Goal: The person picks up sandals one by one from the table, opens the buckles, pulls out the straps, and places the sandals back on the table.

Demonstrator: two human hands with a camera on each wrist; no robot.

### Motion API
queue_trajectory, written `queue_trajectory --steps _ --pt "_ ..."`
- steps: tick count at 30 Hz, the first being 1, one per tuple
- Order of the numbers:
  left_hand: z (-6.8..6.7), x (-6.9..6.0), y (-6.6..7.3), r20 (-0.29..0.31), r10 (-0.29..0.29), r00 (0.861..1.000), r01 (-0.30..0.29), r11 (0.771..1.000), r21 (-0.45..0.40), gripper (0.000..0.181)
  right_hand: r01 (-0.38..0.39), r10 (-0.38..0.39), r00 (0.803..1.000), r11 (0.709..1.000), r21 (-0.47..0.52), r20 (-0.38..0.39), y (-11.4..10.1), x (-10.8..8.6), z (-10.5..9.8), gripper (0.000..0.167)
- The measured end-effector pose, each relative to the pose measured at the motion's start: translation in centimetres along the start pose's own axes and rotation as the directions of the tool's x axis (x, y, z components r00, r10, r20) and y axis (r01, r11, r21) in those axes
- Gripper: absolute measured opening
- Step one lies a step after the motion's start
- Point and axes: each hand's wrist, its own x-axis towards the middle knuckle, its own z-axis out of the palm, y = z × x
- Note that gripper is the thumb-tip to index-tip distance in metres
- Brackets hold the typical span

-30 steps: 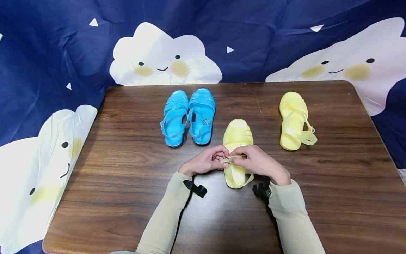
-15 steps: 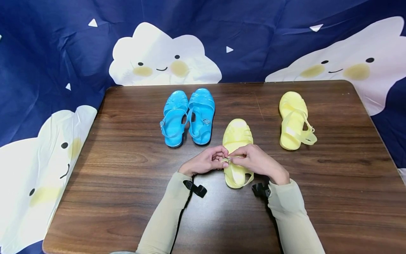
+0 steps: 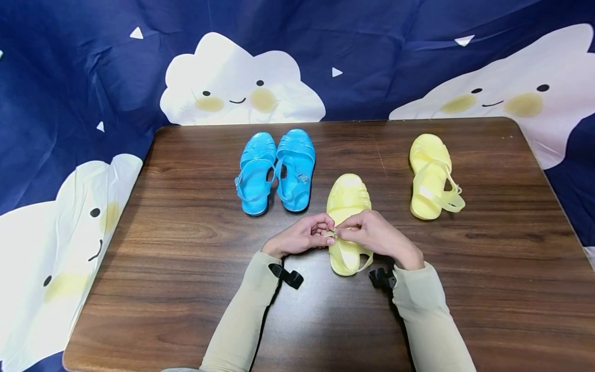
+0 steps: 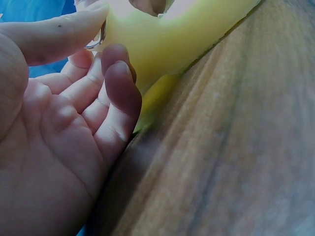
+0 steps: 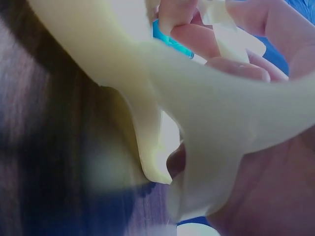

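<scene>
A yellow jelly sandal (image 3: pixel 348 194) lies on the table, toe pointing away, between my hands. My left hand (image 3: pixel 301 236) pinches the strap at its left side, by a small metal buckle (image 4: pixel 102 35) seen in the left wrist view. From the other side my right hand (image 3: pixel 378 235) pinches the ankle strap (image 5: pixel 229 42) with thumb and finger, close to the left fingertips. How far the strap sits in the buckle is hidden by the fingers. The heel strap curves out to the right over the sole.
Two blue sandals (image 3: pixel 295 170) stand side by side at the back, left of the middle. A second yellow sandal (image 3: pixel 425 199), its strap hanging loose to the right, lies at the back right. A dark blue cloth with clouds (image 3: pixel 362 31) hangs behind the wooden table (image 3: pixel 186 248).
Both hands stay at the same place on the yellow sandal, with only slight finger movement. The heel strap has shifted a little to the right. The other sandals have not moved.
</scene>
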Motion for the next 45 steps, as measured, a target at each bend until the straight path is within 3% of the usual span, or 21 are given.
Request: queue_trajectory --steps 17,28,34,45 --pt "-0.1 0.0 0.1 0.015 -0.016 1.0 0.017 0.998 -0.065 0.017 -0.039 0.039 0.998 0.999 -0.011 -0.055 -0.2 0.2 0.5 0.009" --pt "-0.1 -0.1 0.0 0.023 0.008 1.0 -0.007 0.997 -0.073 0.018 0.088 -0.091 0.995 0.993 -0.081 -0.041 -0.2 -0.1 0.0 0.005" --pt "-0.1 0.0 -0.1 0.006 0.048 0.999 -0.047 0.998 -0.039 0.021 0.09 -0.092 0.995 0.993 -0.075 -0.024 -0.5 -0.4 -0.5 0.011" --pt "0.0 0.0 -0.1 -0.018 0.078 0.997 -0.078 0.997 0.023 0.026 0.13 -0.133 0.991 0.981 -0.143 -0.015 -0.5 -0.5 -0.5 0.006"
